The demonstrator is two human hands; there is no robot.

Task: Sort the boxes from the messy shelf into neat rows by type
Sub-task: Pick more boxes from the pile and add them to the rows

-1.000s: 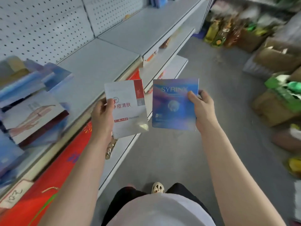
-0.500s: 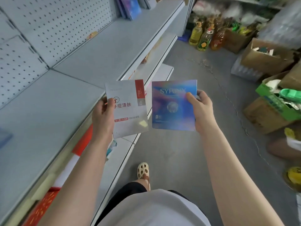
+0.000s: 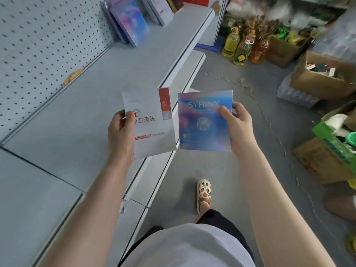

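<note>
Head view: left hand [image 3: 121, 132] pinches white box [image 3: 152, 122], right hand [image 3: 238, 123] pinches blue box [image 3: 204, 122], both held over shelf [image 3: 81, 116] edge. Risk: thin thumb grips slip, box drops to floor. Versus earlier: upright row of blue boxes [image 3: 131, 24] now visible far left.

white top [image 3: 188, 247], black shorts [image 3: 221, 224], cream perforated clog [image 3: 204, 191]

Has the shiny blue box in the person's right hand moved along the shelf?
Yes. The blue box, in the right hand, has travelled along the shelf toward its far end, nearer the stacked boxes.
</note>
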